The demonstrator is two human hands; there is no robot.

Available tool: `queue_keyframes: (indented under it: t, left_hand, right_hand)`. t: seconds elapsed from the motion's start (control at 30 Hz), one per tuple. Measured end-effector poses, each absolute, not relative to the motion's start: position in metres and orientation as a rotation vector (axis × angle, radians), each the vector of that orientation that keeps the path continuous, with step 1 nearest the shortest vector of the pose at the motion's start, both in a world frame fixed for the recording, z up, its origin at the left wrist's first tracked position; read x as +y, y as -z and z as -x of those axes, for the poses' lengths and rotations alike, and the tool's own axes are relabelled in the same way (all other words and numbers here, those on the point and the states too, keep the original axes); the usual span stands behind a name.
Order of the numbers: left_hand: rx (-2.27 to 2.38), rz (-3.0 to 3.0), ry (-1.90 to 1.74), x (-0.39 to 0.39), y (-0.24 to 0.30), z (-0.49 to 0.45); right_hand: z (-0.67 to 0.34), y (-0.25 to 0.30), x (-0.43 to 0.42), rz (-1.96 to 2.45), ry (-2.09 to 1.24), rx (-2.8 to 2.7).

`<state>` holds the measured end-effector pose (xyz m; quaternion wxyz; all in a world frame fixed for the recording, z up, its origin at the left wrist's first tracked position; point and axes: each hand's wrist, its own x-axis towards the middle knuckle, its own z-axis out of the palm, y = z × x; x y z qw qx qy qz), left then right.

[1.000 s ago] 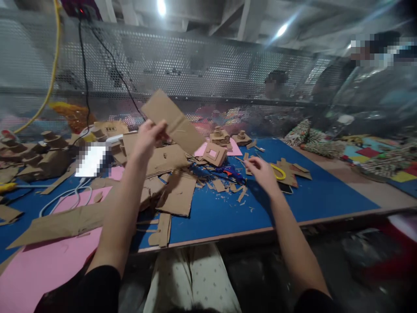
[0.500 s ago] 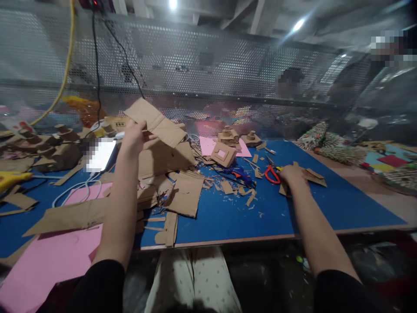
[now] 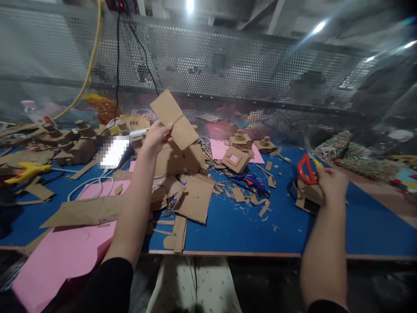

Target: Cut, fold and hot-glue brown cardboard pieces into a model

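My left hand (image 3: 158,135) pinches a flat, creased piece of cardboard (image 3: 176,121) by its edge, raised above the pile on the table. On the right, my right hand (image 3: 332,184) grips a pair of scissors (image 3: 306,169) by the handles, which are red and yellow; the blades point up and away and look blurred. Under that hand lies a cardboard piece (image 3: 304,193) with a dark opening, partly hidden by the hand and wrist. A small cardboard frame with a square hole (image 3: 235,160) rests on pink paper (image 3: 219,148) near the middle.
A blue glue gun (image 3: 252,182) lies mid-table among cardboard scraps. At the left are a yellow glue gun (image 3: 28,171), a lit phone (image 3: 114,152) with a white cable, and large pink paper (image 3: 65,261). A perforated metal screen (image 3: 208,78) stands behind the blue table (image 3: 247,230).
My right hand has lifted the scissors from the table, and they now point upward. The cardboard in my left hand has tilted more steeply. The view has shifted slightly.
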<state>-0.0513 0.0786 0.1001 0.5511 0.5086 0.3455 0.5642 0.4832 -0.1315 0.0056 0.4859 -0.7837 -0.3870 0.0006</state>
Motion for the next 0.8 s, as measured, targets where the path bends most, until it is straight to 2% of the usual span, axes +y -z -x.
queue_keyframes:
  t: [0.1, 0.2, 0.33, 0.43, 0.6, 0.8]
  left_hand:
    - [0.866, -1.143, -1.227, 0.080, -0.095, 0.040]
    - [0.908, -1.143, -1.208, 0.080, -0.089, 0.028]
    - [0.805, -1.166, -1.262, 0.076, -0.083, 0.017]
    - [0.754, -1.216, -1.278, 0.073, -0.083, 0.013]
    - [0.744, -1.352, -1.303, 0.069, -0.087, 0.005]
    - [0.697, -1.343, -1.385, 0.056, -0.094, -0.006]
  right_hand:
    - [-0.427, -0.021, -0.123, 1.495, 0.060, -0.739]
    - [-0.359, -0.038, -0.113, 1.305, -0.351, -0.819]
    - [-0.280, -0.046, -0.112, 1.264, -0.867, -1.038]
    - [-0.242, -0.035, -0.110, 1.152, -1.101, -1.222]
    - [-0.219, 0.001, -0.101, 1.130, -1.057, -1.225]
    - [-0.221, 0.024, -0.111, 1.180, -1.165, -1.469]
